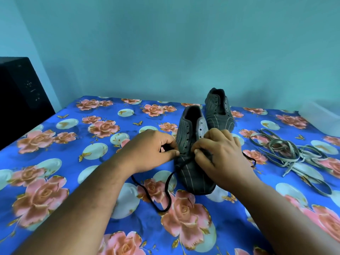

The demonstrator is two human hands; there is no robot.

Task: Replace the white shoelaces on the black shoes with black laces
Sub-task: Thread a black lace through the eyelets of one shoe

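Note:
Two black shoes with thin white stripes stand on a flowered blue cloth. The near shoe (pixel 191 173) points its toe at me; the far shoe (pixel 219 111) stands behind it with bare eyelets. A black lace (pixel 166 188) runs from the near shoe's lowest eyelets and loops over the cloth toward me. My left hand (pixel 149 151) pinches the lace at the shoe's left eyelet row. My right hand (pixel 219 155) pinches the lace at the right row, and a short end trails out to its right. The removed white laces (pixel 292 153) lie in a tangle at the right.
The blue cloth with pink roses (pixel 77 162) covers the whole work surface. A black box-like object (pixel 20 96) stands at the back left. A pale translucent container (pixel 322 115) sits at the back right against the teal wall.

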